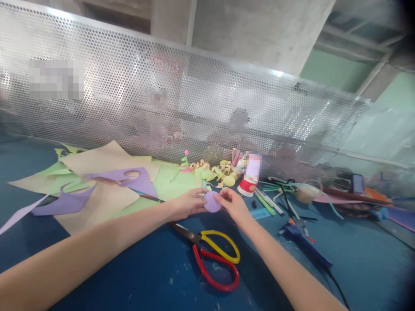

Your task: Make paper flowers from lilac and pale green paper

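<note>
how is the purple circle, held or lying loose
Held: the purple circle is between the left hand and the right hand, whose thumb lies over its upper right edge.

My left forearm (106, 246) and right forearm (282, 261) angle inward. My left hand (188, 204) and right hand (234, 205) nearly meet, fingers (197, 200) bent, pinching.
</note>
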`<state>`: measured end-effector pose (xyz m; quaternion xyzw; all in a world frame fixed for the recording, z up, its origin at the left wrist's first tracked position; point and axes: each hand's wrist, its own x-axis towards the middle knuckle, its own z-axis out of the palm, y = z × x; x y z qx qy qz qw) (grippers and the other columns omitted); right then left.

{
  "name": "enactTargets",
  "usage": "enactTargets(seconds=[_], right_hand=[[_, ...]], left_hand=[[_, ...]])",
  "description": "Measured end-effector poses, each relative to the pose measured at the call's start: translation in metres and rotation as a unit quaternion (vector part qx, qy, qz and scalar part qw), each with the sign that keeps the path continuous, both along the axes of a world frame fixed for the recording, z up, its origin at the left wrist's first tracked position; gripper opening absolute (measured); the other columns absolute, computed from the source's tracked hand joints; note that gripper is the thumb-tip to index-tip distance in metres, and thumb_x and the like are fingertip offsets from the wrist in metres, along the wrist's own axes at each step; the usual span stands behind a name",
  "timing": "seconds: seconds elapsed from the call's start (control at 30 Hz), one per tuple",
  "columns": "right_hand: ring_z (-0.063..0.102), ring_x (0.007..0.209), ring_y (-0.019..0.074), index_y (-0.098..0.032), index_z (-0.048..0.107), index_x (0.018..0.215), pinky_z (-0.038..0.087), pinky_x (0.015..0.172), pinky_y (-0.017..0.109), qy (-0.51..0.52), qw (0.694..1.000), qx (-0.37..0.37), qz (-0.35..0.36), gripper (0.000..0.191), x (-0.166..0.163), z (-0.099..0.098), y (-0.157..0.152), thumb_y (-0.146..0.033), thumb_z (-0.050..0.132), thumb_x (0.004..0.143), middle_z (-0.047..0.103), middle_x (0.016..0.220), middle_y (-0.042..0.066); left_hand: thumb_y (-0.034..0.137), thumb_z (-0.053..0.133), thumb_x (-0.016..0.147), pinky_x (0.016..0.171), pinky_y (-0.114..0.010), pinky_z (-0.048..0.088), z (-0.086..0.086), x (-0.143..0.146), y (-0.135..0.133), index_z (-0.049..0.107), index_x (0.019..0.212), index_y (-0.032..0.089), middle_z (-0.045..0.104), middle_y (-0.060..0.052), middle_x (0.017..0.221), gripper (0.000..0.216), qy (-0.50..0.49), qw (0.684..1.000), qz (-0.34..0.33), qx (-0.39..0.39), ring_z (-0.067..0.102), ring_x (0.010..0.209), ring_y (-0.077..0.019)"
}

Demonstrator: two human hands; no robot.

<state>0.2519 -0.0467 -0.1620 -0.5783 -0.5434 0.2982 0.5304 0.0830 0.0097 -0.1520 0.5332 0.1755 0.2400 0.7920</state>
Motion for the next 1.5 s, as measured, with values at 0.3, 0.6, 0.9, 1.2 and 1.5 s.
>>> enactTargets(seconds=[0.3,0.6,0.9,1.2,1.5], right_hand=[[0.051,0.055,0.0121,-0.018,0.057,0.074,0.043,0.051,0.023,0.021,0.999,-0.021,0.017,0.03,0.0,0.002,0.0,-0.045,0.064,0.065,0.055,0.061,-0.002],[0.052,0.054,0.0123,-0.018,0.058,0.073,0.042,0.052,0.023,0.042,0.999,-0.017,0.024,0.028,-0.003,0.007,-0.002,-0.044,0.065,0.063,0.057,0.061,-0.003],[0.05,0.055,0.0114,-0.018,0.058,0.073,0.042,0.052,0.023,0.057,0.998,-0.015,0.037,0.025,-0.002,0.007,-0.002,-0.041,0.065,0.065,0.054,0.061,-0.003],[0.048,0.053,0.0102,-0.017,0.058,0.071,0.039,0.051,0.022,0.053,0.998,-0.011,0.041,0.026,-0.001,0.009,-0.003,-0.042,0.065,0.065,0.052,0.059,-0.004],[0.053,0.058,0.0129,-0.017,0.061,0.073,0.043,0.056,0.025,0.088,0.995,-0.032,0.043,0.031,-0.009,0.016,-0.007,-0.045,0.067,0.061,0.058,0.063,-0.002]], left_hand=[[0.014,0.065,0.069,0.087,-0.034,0.043,0.001,0.001,-0.001,0.053,0.099,0.014,0.063,-0.007,0.086,0.032,-0.011,1.0,0.002,0.005,0.062,0.086,-0.0166],[0.023,0.068,0.068,0.085,-0.035,0.045,0.002,0.002,0.0,0.053,0.094,0.014,0.063,-0.01,0.091,0.031,-0.01,1.0,0.022,0.012,0.062,0.087,-0.0187],[0.024,0.066,0.07,0.083,-0.035,0.045,0.004,0.001,-0.001,0.052,0.094,0.013,0.063,-0.008,0.087,0.03,-0.01,0.999,0.015,0.026,0.062,0.083,-0.0165],[0.028,0.068,0.067,0.082,-0.034,0.046,0.008,0.0,-0.004,0.056,0.091,0.013,0.063,-0.006,0.085,0.031,0.0,0.999,0.011,0.039,0.061,0.081,-0.0157],[0.035,0.069,0.065,0.078,-0.035,0.046,0.004,0.001,0.002,0.061,0.09,0.01,0.064,-0.009,0.084,0.037,0.024,0.997,0.021,0.071,0.061,0.079,-0.0185]])
